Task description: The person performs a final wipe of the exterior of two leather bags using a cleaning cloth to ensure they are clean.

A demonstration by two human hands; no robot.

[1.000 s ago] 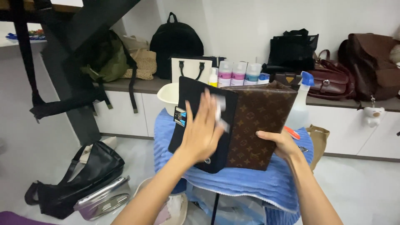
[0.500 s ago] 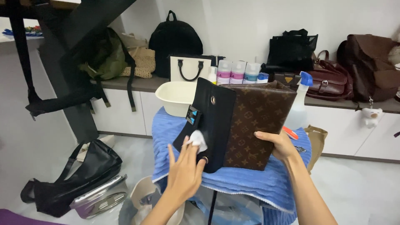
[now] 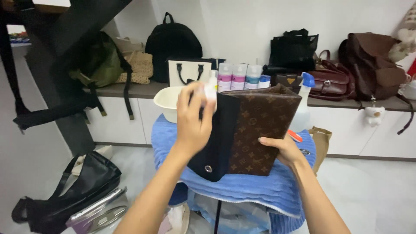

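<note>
Head view | left hand [image 3: 193,123] – grip closed on white cloth [image 3: 209,92] | right hand [image 3: 281,149] – grip steadying brown pouch [image 3: 260,130]

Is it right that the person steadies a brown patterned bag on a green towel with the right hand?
Not quite. The head view shows the towel is blue, not green. The right hand does steady the brown patterned bag on it.

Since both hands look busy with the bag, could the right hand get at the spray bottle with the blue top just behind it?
Probably yes: the right hand steadies the brown patterned bag, and the spray bottle stands close behind with nothing between, though it must let go first.
</note>
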